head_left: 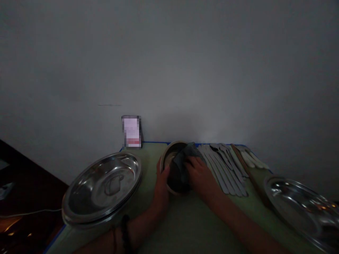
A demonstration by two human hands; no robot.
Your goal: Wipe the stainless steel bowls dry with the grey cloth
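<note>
A round metal bowl (164, 158) is tipped on its side at the middle of the table, its opening facing me. My left hand (162, 176) grips its left rim, thumb inside and fingers behind the wall. A grey-blue cloth (182, 159) lies over the bowl's right rim and reaches into its inside. My right hand (197, 173) is closed on this cloth at the right side of the bowl, with the fingers bent into the fabric. The fingertips are partly hidden in the dim light.
Stacked oval steel trays (103, 187) stand on the left, and another steel tray (299, 204) on the right. Several pieces of cutlery (225, 169), a brown stick (249, 173) and white-handled utensils (253, 160) lie right of the bowl. A phone (131, 131) leans on the wall (169, 70).
</note>
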